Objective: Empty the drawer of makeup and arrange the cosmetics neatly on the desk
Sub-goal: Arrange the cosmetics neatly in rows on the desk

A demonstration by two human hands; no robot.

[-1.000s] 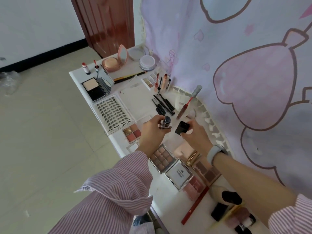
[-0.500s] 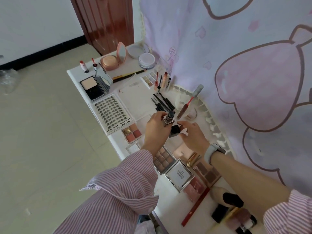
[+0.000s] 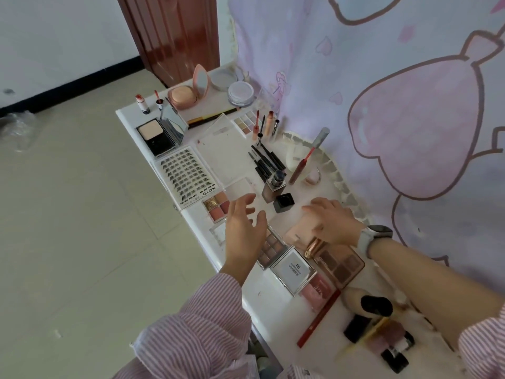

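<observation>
A brownish foundation bottle [image 3: 274, 186] with a dark pump top stands on the white desk [image 3: 276, 302], its black square cap [image 3: 284, 202] beside it. My left hand [image 3: 244, 228] hovers open just in front of the bottle, holding nothing. My right hand [image 3: 329, 221] lies with fingers spread over a pink compact [image 3: 299, 231], next to a gold tube [image 3: 314, 247]. Eyeshadow palettes [image 3: 269, 248] and a silver box [image 3: 293, 269] lie below my hands.
A lash tray [image 3: 185, 176], a black powder compact [image 3: 157, 136], black pencils [image 3: 266, 161] and a lip gloss wand [image 3: 300, 165] lie farther back. A red pencil [image 3: 318, 318] and dark bottles [image 3: 382, 337] sit near me. The curtain [image 3: 382, 105] hangs on the right; the floor [image 3: 82, 214] drops off on the left.
Both hands let go: the bottle held by my left hand and the black cap held by my right now stand on the desk. My hands drew back toward me.
</observation>
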